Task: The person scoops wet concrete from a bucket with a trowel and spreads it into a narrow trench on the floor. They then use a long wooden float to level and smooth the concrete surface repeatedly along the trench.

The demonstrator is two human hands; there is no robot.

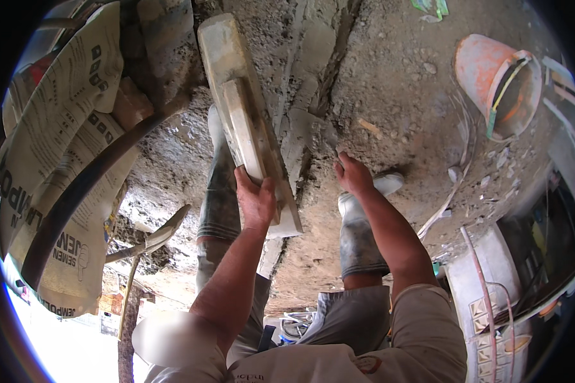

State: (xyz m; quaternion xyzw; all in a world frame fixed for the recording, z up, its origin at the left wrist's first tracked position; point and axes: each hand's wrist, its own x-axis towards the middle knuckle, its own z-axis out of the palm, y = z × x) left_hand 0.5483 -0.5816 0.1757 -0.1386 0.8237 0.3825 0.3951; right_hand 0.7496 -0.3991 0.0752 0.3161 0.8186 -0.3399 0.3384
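My left hand (255,199) grips the raised handle of a long, cement-stained float (218,48), which is held lengthwise between my legs and tilts toward the upper left. My right hand (352,173) is closed round the handle of a small trowel (319,127), whose grey blade points up-left over a strip of wet-looking grey mortar (303,89) on the rough ground. The strip runs up from between my booted feet, just right of the float. Part of it is hidden behind the float and my left hand.
A stained orange bucket (476,67) lies at upper right among rubble and thin strips. Printed sacks (57,166) and a dark curved hose or pipe (108,149) fill the left. A shovel (163,236) lies beside my left leg. Pale panels and rods (476,268) stand at lower right.
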